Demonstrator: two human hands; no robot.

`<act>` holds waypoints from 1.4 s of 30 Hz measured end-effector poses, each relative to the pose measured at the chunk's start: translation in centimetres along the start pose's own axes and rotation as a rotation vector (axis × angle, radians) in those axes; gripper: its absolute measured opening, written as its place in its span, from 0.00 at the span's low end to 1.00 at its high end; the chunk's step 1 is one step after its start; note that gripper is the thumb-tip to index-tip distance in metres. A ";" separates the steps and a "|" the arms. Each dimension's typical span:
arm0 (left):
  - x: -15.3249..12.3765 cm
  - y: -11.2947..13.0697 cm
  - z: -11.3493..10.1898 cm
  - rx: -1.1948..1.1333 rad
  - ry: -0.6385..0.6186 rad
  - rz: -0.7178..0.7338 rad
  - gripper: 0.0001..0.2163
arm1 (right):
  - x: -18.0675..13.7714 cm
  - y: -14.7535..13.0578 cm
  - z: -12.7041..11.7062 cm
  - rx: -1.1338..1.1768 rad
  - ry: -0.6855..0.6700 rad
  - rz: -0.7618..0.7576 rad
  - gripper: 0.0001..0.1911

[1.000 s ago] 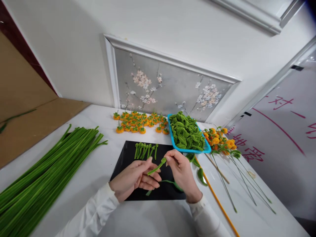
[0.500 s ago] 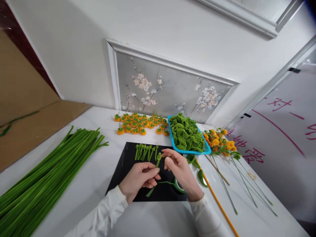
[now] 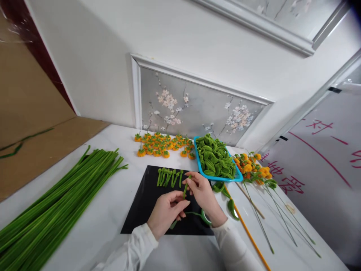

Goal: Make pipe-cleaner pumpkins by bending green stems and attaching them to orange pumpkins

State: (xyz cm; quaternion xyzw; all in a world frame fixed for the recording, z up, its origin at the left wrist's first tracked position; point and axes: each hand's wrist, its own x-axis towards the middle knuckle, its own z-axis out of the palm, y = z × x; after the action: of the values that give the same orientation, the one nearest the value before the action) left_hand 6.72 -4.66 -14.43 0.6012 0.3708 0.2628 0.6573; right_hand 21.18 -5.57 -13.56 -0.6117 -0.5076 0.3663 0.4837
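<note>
Between my hands stands a short green fuzzy pipe-cleaner stem [image 3: 185, 192], nearly upright. My left hand [image 3: 167, 210] pinches its lower end, while the thumb and fingers of my right hand [image 3: 201, 194] close on the upper part and partly cover the tip. Below them, a roll of green tape [image 3: 207, 218] lies on the black mat [image 3: 138, 210], partly hidden by my right wrist. A strip of green tape [image 3: 193, 213] runs from the roll towards my left hand. Several similar short green stems [image 3: 169, 177] lie in a row at the mat's back edge.
Long green pipe cleaners [image 3: 64, 199] are bundled at the left. Orange flower heads [image 3: 160, 145] stand at the back, beside a blue tray [image 3: 239, 177] heaped with green leaves [image 3: 214, 158]. Finished-looking orange flowers [image 3: 251, 165], an orange pipe cleaner [image 3: 251, 233] and a thin stick [image 3: 251, 201] lie right.
My right hand has gone from loosely beside the stem's tip to pinching its upper part. The view has shifted slightly, so everything sits a little lower and further right.
</note>
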 end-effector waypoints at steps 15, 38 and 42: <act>1.3 -0.5 -1.4 -0.039 0.217 -0.162 0.14 | 4.7 -1.1 3.1 -1.122 0.045 0.095 0.13; 2.6 -1.2 -7.2 0.927 0.552 0.438 0.12 | -0.6 0.2 1.0 -0.877 0.054 -0.294 0.11; 3.1 -2.2 -8.2 0.964 0.524 0.414 0.10 | 0.3 0.3 2.9 -1.004 0.001 -0.297 0.12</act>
State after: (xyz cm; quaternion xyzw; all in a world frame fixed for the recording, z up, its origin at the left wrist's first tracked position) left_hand 1.67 2.37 -17.17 0.8073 0.4734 0.3272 0.1310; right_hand 18.61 -4.70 -14.61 -0.6899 -0.7017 0.0050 0.1779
